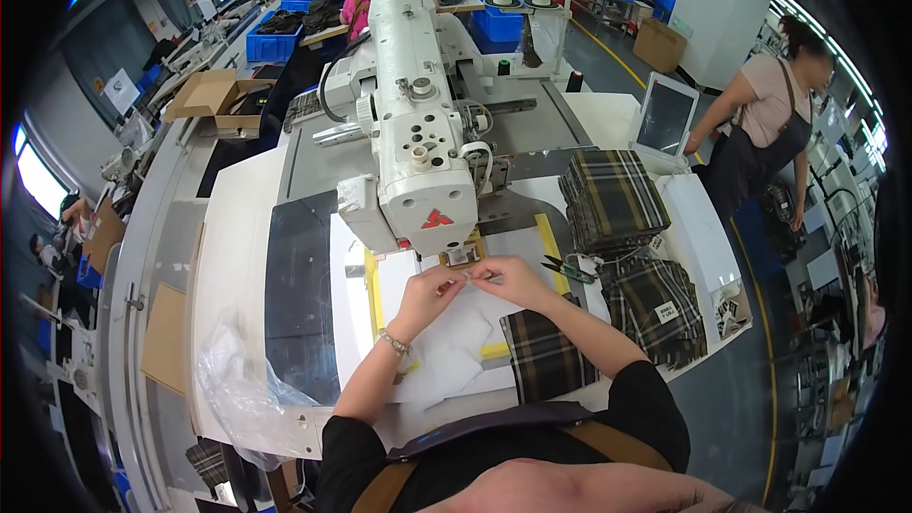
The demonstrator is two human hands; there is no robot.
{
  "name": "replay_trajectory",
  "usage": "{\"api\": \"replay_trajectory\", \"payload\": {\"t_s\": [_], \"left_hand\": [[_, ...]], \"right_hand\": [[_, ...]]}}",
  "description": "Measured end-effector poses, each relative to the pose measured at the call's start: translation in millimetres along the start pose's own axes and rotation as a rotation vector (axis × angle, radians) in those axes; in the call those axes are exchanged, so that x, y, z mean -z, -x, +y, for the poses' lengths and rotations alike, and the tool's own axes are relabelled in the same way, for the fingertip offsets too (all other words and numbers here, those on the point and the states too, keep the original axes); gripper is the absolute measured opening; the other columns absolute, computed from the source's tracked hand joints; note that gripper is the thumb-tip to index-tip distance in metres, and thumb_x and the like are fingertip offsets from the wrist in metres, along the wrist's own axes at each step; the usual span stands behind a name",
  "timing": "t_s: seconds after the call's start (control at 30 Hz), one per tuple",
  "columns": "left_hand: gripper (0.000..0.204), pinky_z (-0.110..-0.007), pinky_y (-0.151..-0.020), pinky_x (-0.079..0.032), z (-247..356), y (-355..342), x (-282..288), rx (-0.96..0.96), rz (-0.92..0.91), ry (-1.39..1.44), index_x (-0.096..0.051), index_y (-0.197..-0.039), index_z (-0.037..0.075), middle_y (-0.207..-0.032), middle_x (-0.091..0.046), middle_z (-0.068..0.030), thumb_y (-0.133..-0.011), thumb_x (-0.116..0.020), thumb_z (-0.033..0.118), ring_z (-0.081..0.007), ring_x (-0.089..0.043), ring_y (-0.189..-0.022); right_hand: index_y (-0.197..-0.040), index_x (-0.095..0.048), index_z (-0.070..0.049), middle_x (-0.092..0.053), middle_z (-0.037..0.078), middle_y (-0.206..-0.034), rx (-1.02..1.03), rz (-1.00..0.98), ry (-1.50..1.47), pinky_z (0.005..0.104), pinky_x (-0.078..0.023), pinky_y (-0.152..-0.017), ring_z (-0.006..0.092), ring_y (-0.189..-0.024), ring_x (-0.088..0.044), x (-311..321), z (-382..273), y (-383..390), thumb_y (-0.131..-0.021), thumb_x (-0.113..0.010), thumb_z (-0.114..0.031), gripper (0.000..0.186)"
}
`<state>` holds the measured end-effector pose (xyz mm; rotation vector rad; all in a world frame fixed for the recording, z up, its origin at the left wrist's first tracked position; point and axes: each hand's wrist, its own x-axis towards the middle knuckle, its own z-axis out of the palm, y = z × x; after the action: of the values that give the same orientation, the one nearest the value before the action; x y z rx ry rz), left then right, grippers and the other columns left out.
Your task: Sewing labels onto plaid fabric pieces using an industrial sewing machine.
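My left hand (429,293) and my right hand (505,279) meet just in front of the needle area of a large white sewing machine (418,133). Both are closed, fingertips pinched close together. Whatever is between them is too small to make out. Under my hands lie thin white sheets (446,351), on a work plate with yellow strips (548,233) along its sides. Beside my right forearm is a folded dark plaid cloth piece (546,351). Green-handled thread snips (568,271) rest to the right of my right hand.
Right of the machine stand a stack of plaid pieces (616,199) and another plaid pile (655,309) with white labels. A tablet screen (665,117) is behind them. Crumpled clear plastic (233,380) lies at the left. A person in an apron (769,123) stands at the far right.
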<state>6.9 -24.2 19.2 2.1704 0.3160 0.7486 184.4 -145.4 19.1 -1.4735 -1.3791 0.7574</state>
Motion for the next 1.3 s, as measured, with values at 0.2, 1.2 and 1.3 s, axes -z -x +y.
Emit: {"api": "replay_trajectory", "payload": {"t_s": [0.2,1.2,1.3], "left_hand": [[0.007,-0.030,-0.061,-0.056,-21,6,-9,0.001,-0.033,-0.060,-0.069,-0.086,0.005,-0.086,-0.069,-0.0067,-0.079,-0.070,0.003,-0.0216,-0.068,-0.067],[0.022,-0.032,-0.070,-0.058,-27,5,-11,-0.081,-0.074,-0.208,-0.072,-0.092,0.008,-0.102,-0.072,-0.0045,-0.074,-0.066,-0.003,-0.0237,-0.070,-0.082],[0.022,-0.032,-0.069,-0.058,-30,5,-12,-0.092,-0.074,-0.215,-0.072,-0.093,0.008,-0.102,-0.072,-0.0047,-0.075,-0.066,-0.003,-0.0236,-0.070,-0.081]], "right_hand": [[-0.095,-0.068,-0.001,-0.071,0.010,-0.101,0.094,0.024,0.133,0.0308,-0.056,-0.080,0.0213,-0.093,-0.069,-10,31,6,-0.084,-0.069,-0.005,0.012],[-0.083,-0.064,-0.009,-0.070,0.004,-0.091,0.528,0.226,0.704,0.0348,-0.054,-0.076,0.0229,-0.077,-0.067,-8,35,3,-0.076,-0.071,-0.014,0.010],[-0.079,-0.061,-0.008,-0.069,0.005,-0.089,0.503,0.227,0.722,0.0351,-0.055,-0.072,0.0237,-0.074,-0.067,-8,34,3,-0.076,-0.070,-0.014,0.011]]}}
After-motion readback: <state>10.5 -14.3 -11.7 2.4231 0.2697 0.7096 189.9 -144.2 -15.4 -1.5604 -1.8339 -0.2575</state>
